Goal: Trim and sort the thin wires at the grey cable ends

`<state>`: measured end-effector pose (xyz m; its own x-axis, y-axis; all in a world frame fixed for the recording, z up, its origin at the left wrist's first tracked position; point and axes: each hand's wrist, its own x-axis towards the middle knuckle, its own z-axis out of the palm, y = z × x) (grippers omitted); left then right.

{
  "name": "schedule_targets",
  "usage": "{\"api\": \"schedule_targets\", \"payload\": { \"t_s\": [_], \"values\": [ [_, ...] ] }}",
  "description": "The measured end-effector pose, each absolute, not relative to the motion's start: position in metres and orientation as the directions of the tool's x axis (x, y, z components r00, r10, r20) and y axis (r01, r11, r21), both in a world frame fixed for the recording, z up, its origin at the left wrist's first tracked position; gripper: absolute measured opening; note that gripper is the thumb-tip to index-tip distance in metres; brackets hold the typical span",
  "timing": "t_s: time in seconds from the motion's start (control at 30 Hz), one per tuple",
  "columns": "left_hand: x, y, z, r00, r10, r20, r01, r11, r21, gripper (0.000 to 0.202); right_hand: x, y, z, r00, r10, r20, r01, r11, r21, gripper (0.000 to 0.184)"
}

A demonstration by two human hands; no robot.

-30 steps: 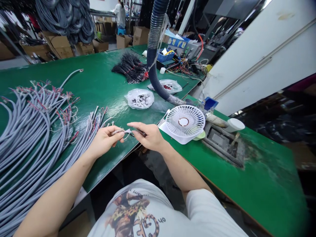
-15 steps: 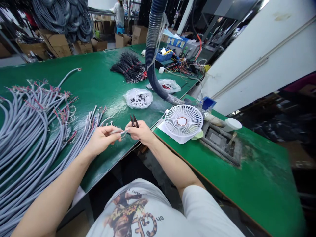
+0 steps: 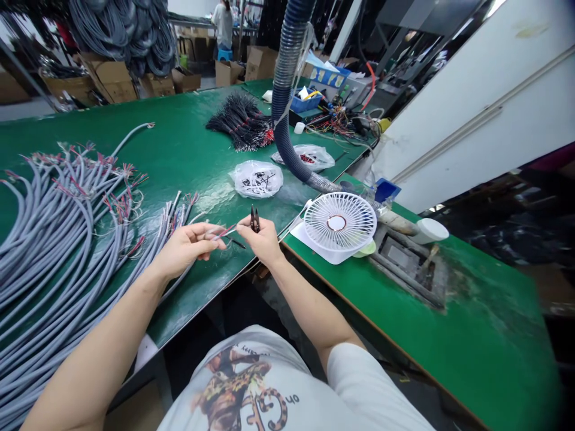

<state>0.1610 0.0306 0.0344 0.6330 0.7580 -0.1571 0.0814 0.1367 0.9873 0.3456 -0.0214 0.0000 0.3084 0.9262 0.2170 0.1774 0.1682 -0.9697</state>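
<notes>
My left hand (image 3: 185,248) is closed, pinching the end of a grey cable between thumb and fingers. Thin red and pale wires (image 3: 226,231) stick out of that end towards the right. Small dark thread snips (image 3: 255,219) are held in my right hand (image 3: 266,244), blades pointing up and away. The thumb and forefinger of this hand meet at the tips of the wires; whether they grip them I cannot tell. A thin dark rod (image 3: 236,243) lies on the green table just below the wires. Left of my hands spreads a big bunch of grey cables (image 3: 58,239) with stripped, coloured ends.
Two plastic bags of small parts, one bag (image 3: 258,179) nearer, lie beyond my hands. A ribbed hose (image 3: 283,114) comes down behind a white fan (image 3: 340,222) at the right. Black wire bundles (image 3: 242,121) lie farther back. A person (image 3: 223,27) is in the background.
The hands have drawn slightly apart, and red wires now show between them where a whitish strand was. The snips point more upright. The whole view has shifted a little.
</notes>
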Motion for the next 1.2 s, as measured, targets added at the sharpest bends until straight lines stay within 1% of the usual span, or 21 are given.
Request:
{"api": "schedule_targets", "payload": {
  "t_s": [0.07,0.1,0.17,0.23,0.27,0.33,0.37,0.43,0.5,0.53,0.6,0.67,0.77,0.83,0.9,0.97,1.07,1.2],
  "values": [
    [0.161,0.035,0.032,0.577,0.802,-0.156,0.049,0.157,0.986,0.039,0.342,-0.029,-0.007,0.292,0.932,0.217,0.187,0.167,-0.968,0.022],
    [0.161,0.036,0.031,0.553,0.819,-0.153,0.044,0.155,0.987,0.039,0.34,-0.034,-0.006,0.259,0.936,0.238,0.214,0.184,-0.959,0.021],
    [0.163,0.036,0.028,0.541,0.827,-0.15,0.064,0.137,0.988,0.034,0.335,-0.046,0.004,0.144,0.937,0.317,0.293,0.266,-0.919,0.021],
    [0.164,0.034,0.026,0.597,0.784,-0.171,0.124,0.121,0.985,0.029,0.334,-0.05,0.019,0.02,0.915,0.404,0.357,0.371,-0.858,0.02],
    [0.164,0.032,0.027,0.639,0.744,-0.195,0.16,0.119,0.98,0.027,0.335,-0.048,0.026,0.001,0.902,0.431,0.374,0.4,-0.837,0.02],
    [0.163,0.03,0.029,0.715,0.653,-0.252,0.225,0.126,0.966,0.025,0.339,-0.038,0.031,0.077,0.899,0.431,0.356,0.379,-0.854,0.018],
    [0.161,0.03,0.031,0.734,0.621,-0.273,0.244,0.134,0.96,0.025,0.342,-0.03,0.028,0.155,0.907,0.392,0.307,0.333,-0.892,0.017],
    [0.157,0.032,0.034,0.734,0.615,-0.289,0.245,0.158,0.957,0.028,0.348,-0.016,0.016,0.274,0.931,0.243,0.115,0.219,-0.969,0.018],
    [0.154,0.036,0.036,0.694,0.666,-0.274,0.206,0.181,0.962,0.037,0.351,-0.008,-0.002,0.29,0.953,0.081,-0.102,0.114,-0.988,0.019],
    [0.153,0.038,0.037,0.665,0.7,-0.259,0.179,0.187,0.966,0.041,0.351,-0.007,-0.009,0.283,0.958,0.039,-0.174,0.091,-0.981,0.019],
    [0.152,0.041,0.037,0.606,0.759,-0.238,0.15,0.185,0.971,0.046,0.35,-0.012,-0.017,0.265,0.964,0.034,-0.232,0.097,-0.968,0.02],
    [0.153,0.042,0.037,0.566,0.791,-0.232,0.157,0.173,0.972,0.04,0.347,-0.023,-0.016,0.223,0.97,0.102,-0.214,0.15,-0.965,0.022],
    [0.153,0.041,0.038,0.57,0.787,-0.237,0.18,0.162,0.97,0.035,0.339,-0.035,-0.006,0.094,0.974,0.204,-0.162,0.217,-0.963,0.026],
    [0.153,0.041,0.039,0.58,0.786,-0.214,0.16,0.147,0.976,0.037,0.333,-0.038,-0.004,0.008,0.971,0.237,-0.159,0.235,-0.959,0.028],
    [0.151,0.042,0.039,0.571,0.8,-0.184,0.149,0.119,0.982,0.036,0.327,-0.037,-0.005,-0.041,0.967,0.25,-0.17,0.239,-0.956,0.029],
    [0.151,0.043,0.038,0.561,0.813,-0.156,0.16,0.079,0.984,0.035,0.322,-0.036,-0.007,-0.044,0.965,0.258,-0.172,0.247,-0.954,0.029],
    [0.151,0.045,0.034,0.584,0.807,-0.093,0.183,-0.019,0.983,0.032,0.319,-0.039,-0.003,0.002,0.962,0.274,-0.137,0.271,-0.953,0.027],
    [0.152,0.045,0.027,0.634,0.773,0.024,0.177,-0.176,0.968,0.023,0.317,-0.046,0.018,-0.04,0.936,0.35,0.067,0.352,-0.933,0.025]
  ]
}}
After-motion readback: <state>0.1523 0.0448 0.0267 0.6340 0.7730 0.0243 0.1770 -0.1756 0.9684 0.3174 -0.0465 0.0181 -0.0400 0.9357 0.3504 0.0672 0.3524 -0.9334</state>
